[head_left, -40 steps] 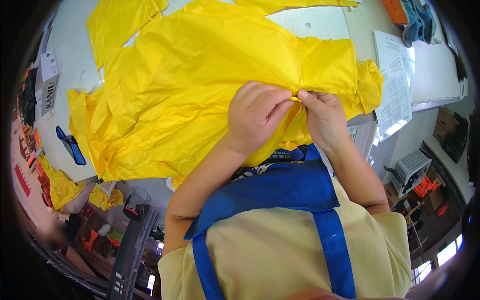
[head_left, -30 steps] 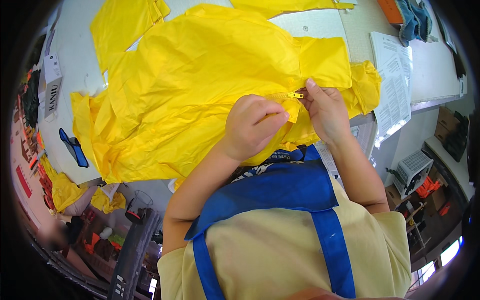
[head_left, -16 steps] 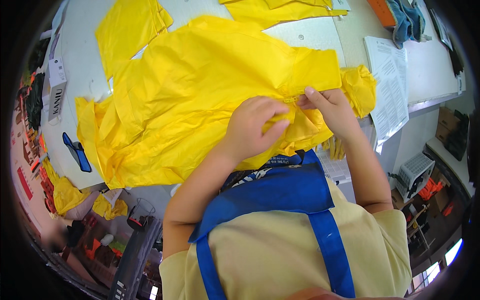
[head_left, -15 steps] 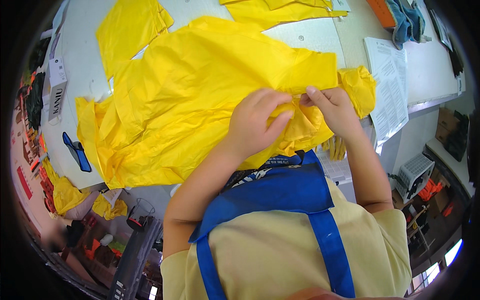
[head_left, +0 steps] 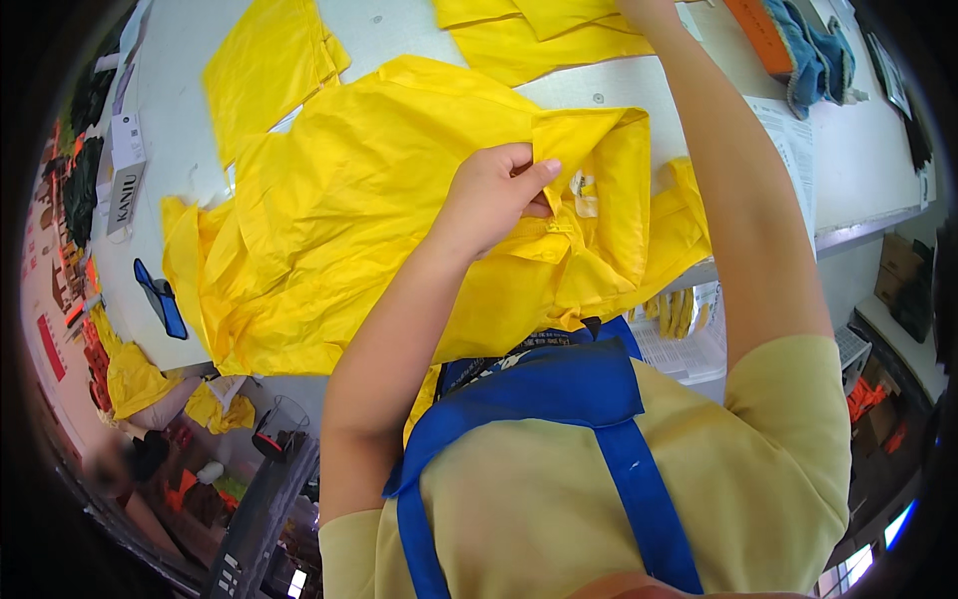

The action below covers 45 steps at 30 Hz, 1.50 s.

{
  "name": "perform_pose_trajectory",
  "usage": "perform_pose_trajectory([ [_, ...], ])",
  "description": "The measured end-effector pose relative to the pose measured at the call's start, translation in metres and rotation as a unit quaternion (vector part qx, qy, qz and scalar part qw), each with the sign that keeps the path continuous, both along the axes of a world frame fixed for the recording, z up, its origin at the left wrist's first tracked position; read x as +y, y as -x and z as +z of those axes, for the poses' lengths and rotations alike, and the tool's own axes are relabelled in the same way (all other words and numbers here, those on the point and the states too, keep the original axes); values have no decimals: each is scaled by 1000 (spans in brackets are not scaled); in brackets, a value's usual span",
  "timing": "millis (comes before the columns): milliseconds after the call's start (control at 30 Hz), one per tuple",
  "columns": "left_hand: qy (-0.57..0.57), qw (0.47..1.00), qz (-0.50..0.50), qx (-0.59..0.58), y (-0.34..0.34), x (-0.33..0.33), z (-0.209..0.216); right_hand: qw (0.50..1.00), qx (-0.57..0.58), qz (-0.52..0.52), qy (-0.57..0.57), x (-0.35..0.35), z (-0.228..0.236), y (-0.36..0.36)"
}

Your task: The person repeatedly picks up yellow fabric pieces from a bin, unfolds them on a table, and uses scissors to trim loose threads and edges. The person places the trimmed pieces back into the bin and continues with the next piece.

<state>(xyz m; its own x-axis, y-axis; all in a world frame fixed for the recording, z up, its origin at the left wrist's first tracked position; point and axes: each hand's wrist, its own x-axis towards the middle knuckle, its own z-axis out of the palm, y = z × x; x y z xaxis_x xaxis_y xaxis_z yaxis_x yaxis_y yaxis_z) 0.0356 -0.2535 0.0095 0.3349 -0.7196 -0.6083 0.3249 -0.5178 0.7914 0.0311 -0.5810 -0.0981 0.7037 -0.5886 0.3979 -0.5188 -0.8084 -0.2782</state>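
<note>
A crumpled yellow jacket [head_left: 369, 190] of thin, smooth cloth is spread across the table in front of me. Pinched in my left hand [head_left: 489, 195] is the edge of its collar, with the thumb on top and the other fingers partly hidden by the cloth. The collar stands opened out, and a small white label [head_left: 585, 194] shows inside it. My right arm stretches to the far side, where my right hand [head_left: 651, 12] is cut off by the top edge beside a pile of folded yellow garments [head_left: 539, 45]. Its fingers are out of sight.
Another folded yellow piece [head_left: 264, 75] lies far left. Printed sheets [head_left: 783, 135], an orange box [head_left: 755, 35] and blue denim cloth [head_left: 820, 60] are on the right. Blue-handled snips [head_left: 160, 299] and a white box [head_left: 122, 175] sit left. Yellow pieces [head_left: 679, 311] lie below the table's edge.
My right hand has left the collar and reached up to the far folded garments. My left hand keeps near the collar, which has turned open and now shows its label.
</note>
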Motion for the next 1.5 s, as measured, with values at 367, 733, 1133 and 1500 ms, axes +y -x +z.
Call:
perform_pose_trajectory([
  [367, 20, 985, 64, 158, -10, 10, 6, 894, -144, 40, -423, 78, 90, 59],
  [733, 57, 972, 81, 213, -8, 13, 12, 921, -27, 291, -258, 193, 123, 165],
  [1133, 44, 977, 72, 194, -6, 13, 16, 897, -19, 317, -308, 199, 126, 161],
  [1500, 24, 976, 89, 199, -5, 12, 16, 895, -84, 193, -394, 205, 126, 173],
])
